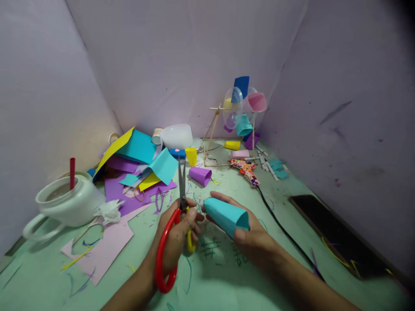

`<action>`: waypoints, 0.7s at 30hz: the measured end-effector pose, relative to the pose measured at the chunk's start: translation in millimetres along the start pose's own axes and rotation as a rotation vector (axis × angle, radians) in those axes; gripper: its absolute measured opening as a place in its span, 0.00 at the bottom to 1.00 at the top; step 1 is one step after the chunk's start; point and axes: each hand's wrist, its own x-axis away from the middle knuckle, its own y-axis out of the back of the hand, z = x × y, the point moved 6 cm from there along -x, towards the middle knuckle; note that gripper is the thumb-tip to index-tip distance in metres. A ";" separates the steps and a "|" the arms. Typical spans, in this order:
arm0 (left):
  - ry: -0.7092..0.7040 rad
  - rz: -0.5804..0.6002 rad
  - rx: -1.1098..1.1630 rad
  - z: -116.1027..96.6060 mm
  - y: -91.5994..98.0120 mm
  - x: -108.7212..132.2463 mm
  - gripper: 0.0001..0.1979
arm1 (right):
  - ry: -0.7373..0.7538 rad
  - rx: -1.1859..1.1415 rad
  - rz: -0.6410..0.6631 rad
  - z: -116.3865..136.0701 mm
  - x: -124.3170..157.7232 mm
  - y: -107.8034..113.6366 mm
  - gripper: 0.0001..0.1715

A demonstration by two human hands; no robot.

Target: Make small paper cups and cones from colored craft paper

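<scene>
Scissors with one red and one yellow handle are in my left hand, their narrow blades pointing away from me. My right hand holds a light blue paper cup shape, its open end toward the lower right, thumb at the rim. The fingertips of my left hand are close to the narrow end of the cup. A purple paper cup lies beyond my hands, with a yellow one behind it.
A white teapot-like vessel and paper sheets are on the left. Behind stands a stick frame with a wheel of paper cups. A patterned glue gun, its black cord and a phone are on the right.
</scene>
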 end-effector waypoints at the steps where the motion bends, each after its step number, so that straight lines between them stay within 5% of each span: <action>1: -0.034 -0.030 -0.109 -3.7 4.8 0.9 0.15 | 0.019 -0.039 -0.039 1.6 -0.1 2.6 0.49; 5: -0.306 -0.060 -0.660 -19.3 15.7 3.6 0.17 | 0.084 -0.042 -0.099 7.5 0.3 5.4 0.46; 8: -0.454 0.018 -0.850 -20.4 10.6 6.1 0.24 | 0.113 -0.033 -0.086 9.1 0.2 3.6 0.49; 21: -0.268 0.125 -0.833 -14.1 -1.5 12.0 0.29 | 0.220 0.268 -0.029 15.6 -0.6 6.7 0.58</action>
